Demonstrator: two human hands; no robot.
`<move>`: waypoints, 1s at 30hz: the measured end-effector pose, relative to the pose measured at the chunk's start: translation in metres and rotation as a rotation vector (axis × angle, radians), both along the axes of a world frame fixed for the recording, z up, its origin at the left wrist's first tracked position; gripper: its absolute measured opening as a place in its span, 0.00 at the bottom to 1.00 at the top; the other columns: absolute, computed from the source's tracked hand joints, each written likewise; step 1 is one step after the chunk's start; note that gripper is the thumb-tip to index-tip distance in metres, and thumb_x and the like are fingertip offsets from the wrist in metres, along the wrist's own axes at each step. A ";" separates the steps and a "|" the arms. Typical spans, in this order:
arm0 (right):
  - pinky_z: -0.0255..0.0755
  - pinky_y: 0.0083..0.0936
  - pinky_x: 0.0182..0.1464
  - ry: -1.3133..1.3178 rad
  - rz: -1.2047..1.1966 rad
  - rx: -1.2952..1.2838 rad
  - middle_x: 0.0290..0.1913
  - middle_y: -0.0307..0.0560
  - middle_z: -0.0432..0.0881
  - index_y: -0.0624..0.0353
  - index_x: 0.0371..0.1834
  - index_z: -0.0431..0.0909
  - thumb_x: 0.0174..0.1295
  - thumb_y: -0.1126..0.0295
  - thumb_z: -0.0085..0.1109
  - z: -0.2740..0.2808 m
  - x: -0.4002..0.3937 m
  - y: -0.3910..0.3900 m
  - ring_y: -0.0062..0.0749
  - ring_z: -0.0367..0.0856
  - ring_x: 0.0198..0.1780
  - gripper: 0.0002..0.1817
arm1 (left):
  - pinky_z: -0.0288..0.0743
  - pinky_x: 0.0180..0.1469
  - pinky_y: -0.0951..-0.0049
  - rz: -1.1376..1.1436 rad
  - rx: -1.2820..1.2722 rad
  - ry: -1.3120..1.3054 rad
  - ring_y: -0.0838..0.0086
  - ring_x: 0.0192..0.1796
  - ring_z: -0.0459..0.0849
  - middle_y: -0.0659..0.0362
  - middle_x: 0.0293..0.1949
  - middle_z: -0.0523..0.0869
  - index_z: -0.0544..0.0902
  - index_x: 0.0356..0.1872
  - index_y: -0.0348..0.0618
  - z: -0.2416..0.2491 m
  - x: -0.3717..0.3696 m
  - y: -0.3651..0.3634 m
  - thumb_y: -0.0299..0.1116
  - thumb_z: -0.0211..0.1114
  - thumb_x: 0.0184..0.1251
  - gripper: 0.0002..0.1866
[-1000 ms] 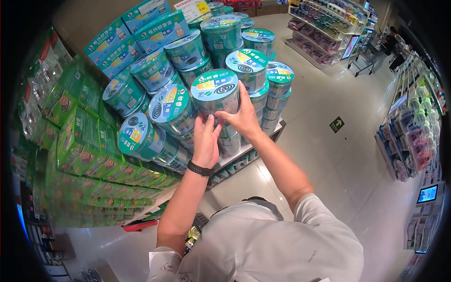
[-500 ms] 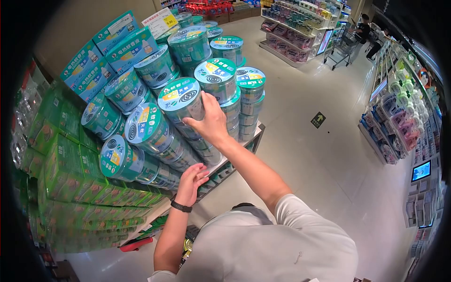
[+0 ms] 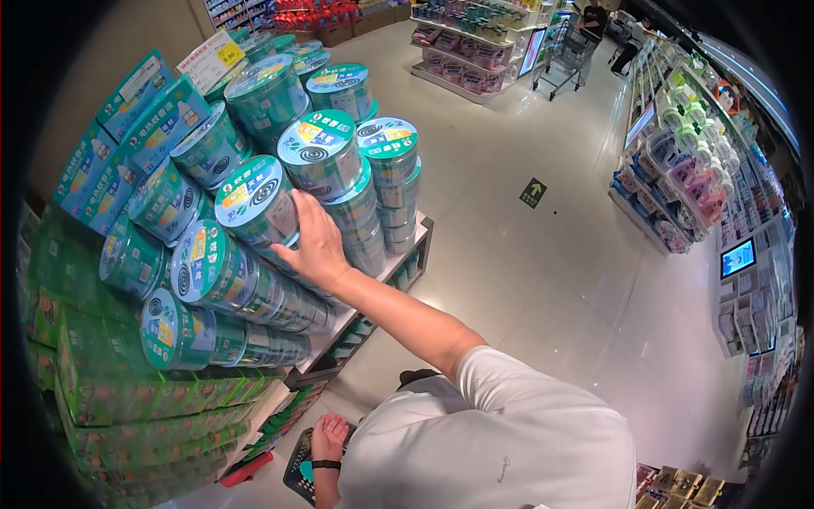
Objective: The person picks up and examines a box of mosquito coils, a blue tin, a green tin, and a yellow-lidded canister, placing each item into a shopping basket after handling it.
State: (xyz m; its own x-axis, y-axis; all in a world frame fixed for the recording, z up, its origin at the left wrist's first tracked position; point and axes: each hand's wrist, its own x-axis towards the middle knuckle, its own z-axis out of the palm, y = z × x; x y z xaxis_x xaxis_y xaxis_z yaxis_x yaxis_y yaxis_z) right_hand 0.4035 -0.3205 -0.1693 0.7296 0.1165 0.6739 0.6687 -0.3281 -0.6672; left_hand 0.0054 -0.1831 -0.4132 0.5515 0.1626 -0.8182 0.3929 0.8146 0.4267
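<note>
My right hand (image 3: 315, 242) rests on the side of a round teal tub (image 3: 257, 202) with a spiral on its lid, thumb and fingers spread around its near side. The tub sits atop a leaning stack among several like stacks. Another tub (image 3: 319, 151) stands just behind and to the right. Low by my body, my left hand (image 3: 330, 437), with a black wristband, has its fingers slightly curled and apart, holding nothing visible. It is over a dark basket (image 3: 298, 468) that my forearm partly hides.
Teal boxes (image 3: 157, 119) and a price sign (image 3: 210, 61) stand behind the tubs. Green boxes (image 3: 110, 373) fill the left side. Shelves (image 3: 475, 51) are across the aisle, near a cart (image 3: 566, 56) and two people. More shelves (image 3: 678, 182) line the right.
My left hand has dropped from beside the stacks to the basket near my body. The view has shifted, moving the display left and lower. My right hand is still on the same tub.
</note>
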 end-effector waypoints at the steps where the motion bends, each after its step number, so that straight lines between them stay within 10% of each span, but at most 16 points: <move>1: 0.68 0.45 0.66 0.004 -0.006 0.008 0.69 0.62 0.67 0.64 0.75 0.56 0.45 0.64 0.80 -0.003 0.000 0.001 0.59 0.69 0.68 0.54 | 0.81 0.53 0.59 0.021 -0.009 0.022 0.62 0.50 0.84 0.54 0.50 0.84 0.76 0.55 0.43 -0.007 -0.011 -0.003 0.44 0.58 0.75 0.18; 9: 0.68 0.43 0.67 -0.088 0.001 0.009 0.64 0.65 0.71 0.69 0.72 0.61 0.44 0.64 0.81 -0.011 0.008 0.008 0.60 0.72 0.65 0.51 | 0.82 0.52 0.57 0.230 -0.037 0.205 0.59 0.48 0.86 0.53 0.48 0.84 0.73 0.60 0.42 -0.090 -0.119 -0.031 0.47 0.60 0.73 0.23; 14: 0.69 0.37 0.68 -0.039 0.106 0.100 0.65 0.60 0.73 0.72 0.70 0.63 0.53 0.65 0.81 -0.028 0.013 0.019 0.46 0.74 0.66 0.45 | 0.80 0.47 0.61 0.310 0.001 0.281 0.63 0.42 0.84 0.55 0.41 0.83 0.77 0.51 0.42 -0.112 -0.174 -0.064 0.44 0.65 0.66 0.20; 16: 0.69 0.35 0.68 0.035 0.139 0.095 0.66 0.59 0.72 0.71 0.70 0.63 0.56 0.65 0.79 -0.032 0.014 0.017 0.42 0.74 0.67 0.43 | 0.74 0.32 0.71 0.387 0.013 0.384 0.72 0.31 0.83 0.65 0.22 0.76 0.75 0.26 0.50 -0.108 -0.187 -0.075 0.39 0.61 0.70 0.11; 20: 0.73 0.32 0.62 0.101 0.105 0.090 0.68 0.56 0.71 0.71 0.71 0.64 0.62 0.64 0.74 -0.034 -0.005 0.006 0.38 0.75 0.63 0.40 | 0.74 0.27 0.69 0.316 0.120 0.441 0.71 0.27 0.80 0.58 0.29 0.80 0.78 0.38 0.43 -0.123 -0.231 -0.086 0.41 0.65 0.65 0.12; 23: 0.73 0.28 0.55 -0.010 0.134 -0.018 0.67 0.51 0.73 0.67 0.66 0.69 0.68 0.69 0.67 -0.033 -0.045 -0.004 0.34 0.76 0.59 0.27 | 0.74 0.24 0.72 0.308 0.174 0.520 0.74 0.22 0.79 0.61 0.21 0.79 0.78 0.24 0.45 -0.141 -0.261 -0.093 0.41 0.63 0.64 0.13; 30: 0.74 0.26 0.49 0.198 0.621 -0.502 0.58 0.50 0.80 0.61 0.60 0.76 0.67 0.75 0.64 -0.109 -0.169 0.018 0.34 0.79 0.54 0.19 | 0.81 0.34 0.70 0.443 0.158 0.663 0.73 0.32 0.84 0.62 0.32 0.84 0.83 0.47 0.45 -0.194 -0.322 -0.080 0.41 0.68 0.64 0.15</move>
State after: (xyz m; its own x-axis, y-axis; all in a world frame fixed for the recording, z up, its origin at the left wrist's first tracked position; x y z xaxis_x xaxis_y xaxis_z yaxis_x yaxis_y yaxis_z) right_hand 0.2345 -0.3029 -0.2787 0.5326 0.7916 0.2995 0.7120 -0.2278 -0.6641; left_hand -0.3168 -0.2628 -0.6076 -0.1821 0.3929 -0.9014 0.2598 0.9034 0.3412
